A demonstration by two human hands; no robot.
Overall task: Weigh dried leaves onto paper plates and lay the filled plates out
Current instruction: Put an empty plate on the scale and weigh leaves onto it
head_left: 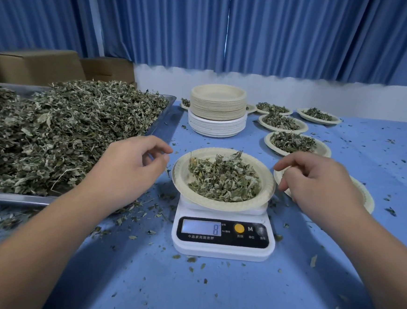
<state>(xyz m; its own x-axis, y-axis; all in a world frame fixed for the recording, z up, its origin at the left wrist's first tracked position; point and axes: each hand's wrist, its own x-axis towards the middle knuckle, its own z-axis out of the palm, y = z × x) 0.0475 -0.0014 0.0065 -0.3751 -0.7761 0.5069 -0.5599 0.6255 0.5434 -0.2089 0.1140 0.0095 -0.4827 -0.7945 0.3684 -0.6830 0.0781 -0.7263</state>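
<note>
The filled plate sits on the scale (display reads 8) squarely between the left hand and right hand, both loosely curled, empty, and just beside its rim.

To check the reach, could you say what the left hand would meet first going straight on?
Most likely the left rim of the paper plate on the scale; the left hand seems level with it, though depth is unclear.

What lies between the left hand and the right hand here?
In the head view, a paper plate heaped with dried leaves sits on the white scale, between the left hand and the right hand.
</note>
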